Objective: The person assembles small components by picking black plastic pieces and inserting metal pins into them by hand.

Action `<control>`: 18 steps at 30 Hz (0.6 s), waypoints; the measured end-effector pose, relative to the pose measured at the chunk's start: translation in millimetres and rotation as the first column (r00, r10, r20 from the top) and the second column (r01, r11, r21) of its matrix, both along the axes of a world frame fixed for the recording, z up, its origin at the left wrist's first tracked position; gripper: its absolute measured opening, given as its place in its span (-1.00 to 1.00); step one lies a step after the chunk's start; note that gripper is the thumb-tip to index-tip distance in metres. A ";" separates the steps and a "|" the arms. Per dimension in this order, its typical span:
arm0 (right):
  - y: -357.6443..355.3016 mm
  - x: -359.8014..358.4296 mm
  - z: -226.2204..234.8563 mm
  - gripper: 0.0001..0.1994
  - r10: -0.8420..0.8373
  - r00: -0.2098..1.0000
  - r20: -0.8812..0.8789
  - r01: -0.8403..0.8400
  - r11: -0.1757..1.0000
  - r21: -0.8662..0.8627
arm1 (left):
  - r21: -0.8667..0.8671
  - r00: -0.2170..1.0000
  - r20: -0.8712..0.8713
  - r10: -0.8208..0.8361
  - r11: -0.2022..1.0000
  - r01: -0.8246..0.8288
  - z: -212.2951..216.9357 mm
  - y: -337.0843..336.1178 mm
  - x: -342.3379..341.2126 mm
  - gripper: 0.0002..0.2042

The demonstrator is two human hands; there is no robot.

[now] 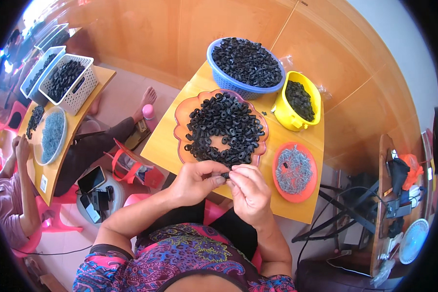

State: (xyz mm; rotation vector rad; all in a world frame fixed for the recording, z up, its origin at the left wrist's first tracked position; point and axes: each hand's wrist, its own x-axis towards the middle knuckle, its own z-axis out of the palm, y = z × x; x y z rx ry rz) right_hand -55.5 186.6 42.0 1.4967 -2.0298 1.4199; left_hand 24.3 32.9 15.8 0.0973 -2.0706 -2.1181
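My left hand (195, 181) and my right hand (250, 191) meet at the near edge of the table. Between the fingertips of both is a small black plastic part (226, 174), mostly covered by the fingers. Just beyond them a scalloped orange tray (181, 124) holds a ring of loose black plastic parts (224, 119), with a bare patch near its middle. To the right of my right hand lies a red plate (297, 197) heaped with thin silvery metal pieces (295, 170); one dark part rests among them.
A blue basket (248, 89) and a yellow tub (289, 119), both full of black parts, stand at the back of the table (160, 146). At the left, another person's hands (20, 146) work beside a second table (90, 95). A cluttered wooden shelf (382, 204) is at the right.
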 end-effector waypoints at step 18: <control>-65.9 -80.9 -30.5 -0.86 -0.045 0.999 -0.024 0.050 0.762 0.645 | 0.183 0.970 0.018 -0.244 0.954 0.237 -37.7 -13.3 15.8 -0.88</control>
